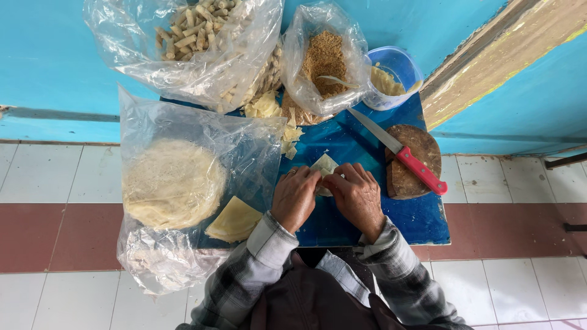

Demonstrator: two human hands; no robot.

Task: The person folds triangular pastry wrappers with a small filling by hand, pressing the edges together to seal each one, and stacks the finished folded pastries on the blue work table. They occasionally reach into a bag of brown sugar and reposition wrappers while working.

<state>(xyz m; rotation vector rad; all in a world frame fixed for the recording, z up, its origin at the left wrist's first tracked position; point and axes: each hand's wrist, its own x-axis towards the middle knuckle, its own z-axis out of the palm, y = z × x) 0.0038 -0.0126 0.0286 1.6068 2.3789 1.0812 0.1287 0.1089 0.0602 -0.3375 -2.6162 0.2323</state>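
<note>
Both hands, left hand (295,197) and right hand (356,195), pinch a pale wrapper piece (324,166) at centre of the blue table (422,223). Knife (400,152) lies at 2 o'clock; round wrapper stack (173,182) at 9 o'clock.

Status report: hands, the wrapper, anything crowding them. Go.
Left hand and right hand both pinching the pale wrapper on the blue table. Red-handled knife rests on the wooden board, right, apart from the hands.

A knife (400,153) lies on a board (422,177) right of both hands; bagged wrappers (174,183) lie left.
</note>
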